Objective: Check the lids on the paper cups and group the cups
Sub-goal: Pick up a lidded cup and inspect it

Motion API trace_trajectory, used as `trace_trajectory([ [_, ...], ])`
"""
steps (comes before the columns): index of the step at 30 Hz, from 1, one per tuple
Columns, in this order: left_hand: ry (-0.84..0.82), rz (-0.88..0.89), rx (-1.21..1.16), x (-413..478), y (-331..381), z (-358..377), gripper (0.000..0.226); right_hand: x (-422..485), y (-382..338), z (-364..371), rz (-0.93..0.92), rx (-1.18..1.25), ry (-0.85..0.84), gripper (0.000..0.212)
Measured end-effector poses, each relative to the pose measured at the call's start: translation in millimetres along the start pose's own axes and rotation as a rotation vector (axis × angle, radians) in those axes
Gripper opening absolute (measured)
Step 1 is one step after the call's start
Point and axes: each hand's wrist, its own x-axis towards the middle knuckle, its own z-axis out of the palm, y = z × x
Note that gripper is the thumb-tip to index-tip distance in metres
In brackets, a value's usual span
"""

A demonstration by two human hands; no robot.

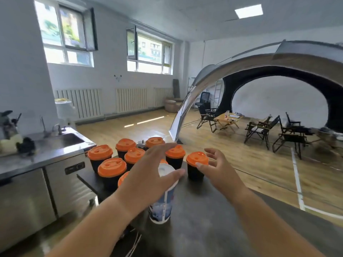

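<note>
Cups with orange lids (112, 166) crowd the far end of the dark tabletop (204, 219) in front of us, their black walls close together. One more orange-lidded cup (196, 159) stands just to the right of the cluster. Nearer to us stands a blue-and-white paper cup (163, 206) with a white lid (165, 168).

Our left hand (148, 169) reaches over that white lid, fingers straight and slightly spread, holding nothing. Our right hand (215, 164) is beside the lone cup, fingers loosely curved and spread, thumb at the lid's rim; we cannot tell whether it touches.

To the left runs a stainless steel counter (46, 153) with a sink (71, 139). Beyond the table we see a wooden floor (148, 127), white radiators (130, 100) under the windows (148, 51), and on the right an arched tent (241, 71) sheltering folding chairs (258, 128) around a low wooden table (227, 119).
</note>
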Motion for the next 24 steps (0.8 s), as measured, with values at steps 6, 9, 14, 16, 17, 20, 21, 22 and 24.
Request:
trace_trajectory([
  [6,-0.129,0.026,0.296,12.8,-26.4,24.2,0.079,42.8,12.0,21.2,0.016,-0.253,0.01,0.064],
  [9,-0.107,0.056,0.399,12.7,-34.7,32.0,0.074,65.2,22.1,31.3,0.056,-0.422,-0.032,0.076],
  [14,-0.044,0.106,0.375,14.4,-39.0,35.3,0.061,88.4,36.9,44.1,0.195,-0.44,-0.071,0.085],
  [16,-0.036,0.111,0.368,14.4,-39.6,36.4,0.061,89.6,43.5,46.1,0.195,-0.406,-0.06,0.077],
  [17,-0.034,0.111,0.364,14.2,-40.1,37.2,0.061,88.5,46.1,46.4,0.183,-0.408,-0.05,0.074],
  [20,-0.042,0.106,0.355,13.9,-40.2,39.9,0.06,82.3,50.4,42.5,0.167,-0.405,-0.028,0.071],
  [21,-0.045,0.104,0.352,13.6,-40.0,40.4,0.059,79.1,50.6,39.2,0.168,-0.393,-0.025,0.071],
  [22,-0.046,0.1,0.35,13.5,-39.2,40.3,0.057,75.4,50.6,35.1,0.169,-0.381,-0.023,0.071],
  [24,-0.047,0.091,0.349,14.6,-35.3,41.0,0.054,63.4,50.3,21.7,0.161,-0.373,-0.027,0.072],
])
